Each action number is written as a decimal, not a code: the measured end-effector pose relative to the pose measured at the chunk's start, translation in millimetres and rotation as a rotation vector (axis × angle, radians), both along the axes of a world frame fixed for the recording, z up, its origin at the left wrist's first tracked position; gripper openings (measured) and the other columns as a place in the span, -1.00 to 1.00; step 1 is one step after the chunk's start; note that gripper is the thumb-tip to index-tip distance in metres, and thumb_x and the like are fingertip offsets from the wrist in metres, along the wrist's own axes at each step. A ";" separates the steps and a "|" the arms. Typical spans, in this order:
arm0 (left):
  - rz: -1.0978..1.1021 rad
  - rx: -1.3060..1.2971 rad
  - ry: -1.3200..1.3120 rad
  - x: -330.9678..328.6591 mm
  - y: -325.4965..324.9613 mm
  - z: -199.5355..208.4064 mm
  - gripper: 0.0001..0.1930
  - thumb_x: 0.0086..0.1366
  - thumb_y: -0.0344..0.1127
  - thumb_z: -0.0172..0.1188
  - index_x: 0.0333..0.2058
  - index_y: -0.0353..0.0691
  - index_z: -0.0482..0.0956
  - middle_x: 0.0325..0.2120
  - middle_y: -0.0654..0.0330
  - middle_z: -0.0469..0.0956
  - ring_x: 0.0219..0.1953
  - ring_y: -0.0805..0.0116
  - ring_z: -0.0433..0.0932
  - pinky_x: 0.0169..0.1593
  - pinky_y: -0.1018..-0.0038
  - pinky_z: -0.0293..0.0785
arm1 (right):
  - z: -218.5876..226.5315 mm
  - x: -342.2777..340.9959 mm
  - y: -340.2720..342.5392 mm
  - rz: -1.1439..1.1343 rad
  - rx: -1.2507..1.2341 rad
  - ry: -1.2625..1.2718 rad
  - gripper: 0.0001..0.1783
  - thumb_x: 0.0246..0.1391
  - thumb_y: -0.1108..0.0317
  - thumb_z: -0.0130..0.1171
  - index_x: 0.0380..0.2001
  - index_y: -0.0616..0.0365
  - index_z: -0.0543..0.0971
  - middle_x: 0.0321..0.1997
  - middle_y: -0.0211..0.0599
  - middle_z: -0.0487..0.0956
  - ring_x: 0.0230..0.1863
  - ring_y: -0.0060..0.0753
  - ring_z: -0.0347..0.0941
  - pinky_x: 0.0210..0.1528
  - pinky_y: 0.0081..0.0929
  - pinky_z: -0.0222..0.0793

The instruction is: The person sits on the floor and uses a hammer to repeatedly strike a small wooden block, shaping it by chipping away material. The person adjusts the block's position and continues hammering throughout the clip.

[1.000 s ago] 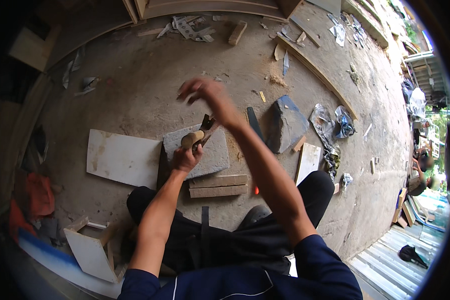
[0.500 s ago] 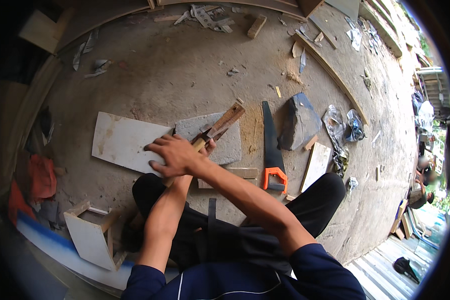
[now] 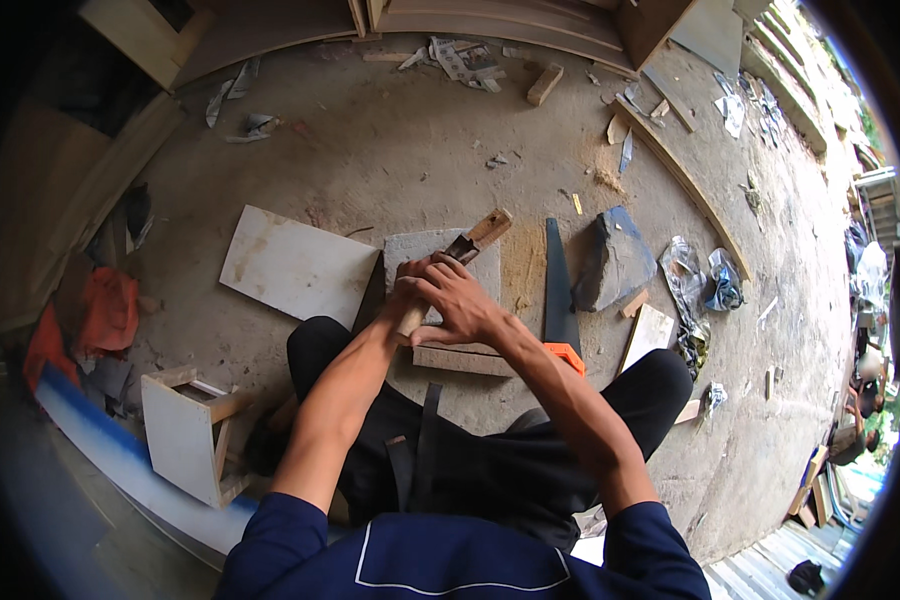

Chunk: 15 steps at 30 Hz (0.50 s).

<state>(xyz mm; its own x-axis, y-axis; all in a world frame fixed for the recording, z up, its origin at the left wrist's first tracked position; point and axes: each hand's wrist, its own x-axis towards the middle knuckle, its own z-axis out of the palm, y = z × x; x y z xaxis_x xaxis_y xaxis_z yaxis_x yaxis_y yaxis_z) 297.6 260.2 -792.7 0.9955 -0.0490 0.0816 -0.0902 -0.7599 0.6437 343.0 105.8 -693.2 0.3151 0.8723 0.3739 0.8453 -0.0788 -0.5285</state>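
My left hand [image 3: 407,288] and my right hand [image 3: 462,300] are close together over a pale concrete slab [image 3: 488,268]. Both are closed around a long wooden piece [image 3: 488,228] with a dark metal part near its upper end, whose exact kind I cannot make out. Its lighter, handle-like lower end [image 3: 412,321] pokes out below the fingers. The right hand overlaps the left and hides much of the grip. A stained white board [image 3: 300,262] lies left of the slab. Just below the hands, a wooden block [image 3: 460,361] rests against the slab's near side.
To the right lie a handsaw [image 3: 559,285] with an orange handle, a big grey stone [image 3: 615,262] and crumpled plastic [image 3: 682,265]. A long wooden strip [image 3: 685,185] runs along the upper right. A small white-sided wooden frame [image 3: 182,435] stands at lower left, near orange cloth [image 3: 108,310].
My right hand has drawn back from over the white board and now closes on the wooden piece beside my left hand. The whole view has shifted slightly.
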 end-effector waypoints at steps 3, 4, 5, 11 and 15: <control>-0.027 0.044 0.156 8.4 -5.4 16.9 -0.68 0.20 -0.13 0.14 -0.17 -0.19 0.42 -0.35 -0.02 0.61 -0.31 -0.03 0.62 -0.22 0.16 0.54 | -12.2 4.1 -16.6 0.063 -0.095 -0.142 -0.41 -0.09 -0.06 0.25 -0.09 0.15 0.46 -0.13 -0.18 0.46 0.06 -0.09 0.35 0.31 -0.09 0.09; -0.030 0.100 0.183 14.9 -8.1 19.3 -0.68 0.20 -0.14 0.14 -0.16 -0.20 0.42 -0.34 -0.03 0.61 -0.30 -0.04 0.62 -0.21 0.16 0.55 | -22.5 6.4 -22.2 0.077 -0.131 -0.212 -0.49 -0.10 0.05 0.27 -0.13 0.13 0.46 -0.13 -0.21 0.46 0.07 -0.10 0.35 0.31 -0.10 0.10; -0.012 0.262 0.161 16.5 -14.2 17.2 -0.64 0.12 -0.15 0.18 -0.15 -0.19 0.44 -0.31 -0.01 0.62 -0.24 -0.06 0.62 -0.21 0.12 0.54 | -32.5 7.4 -28.3 0.079 -0.096 -0.226 -0.65 -0.18 0.32 0.24 -0.24 0.09 0.47 -0.15 -0.24 0.49 0.05 -0.13 0.38 0.31 -0.15 0.14; 0.158 0.300 0.372 -2.1 -25.5 38.9 -0.29 0.14 0.15 0.18 0.16 -0.18 0.33 -0.05 -0.11 0.54 -0.02 -0.08 0.53 0.00 0.12 0.45 | -2.1 20.9 -74.3 -0.087 -0.072 0.262 -0.70 -0.08 0.39 0.26 -0.24 0.17 0.45 -0.26 -0.08 0.53 -0.04 0.00 0.44 0.06 -0.15 0.32; 0.373 0.224 0.495 -36.9 -5.0 27.9 -0.19 0.17 0.31 0.09 0.23 -0.18 0.29 0.08 -0.10 0.45 0.11 -0.07 0.44 0.13 0.16 0.36 | 19.5 25.2 -105.2 -0.238 -0.249 0.451 -0.63 0.04 0.29 0.24 -0.12 0.19 0.42 -0.36 0.10 0.58 -0.26 0.19 0.52 -0.20 -0.08 0.43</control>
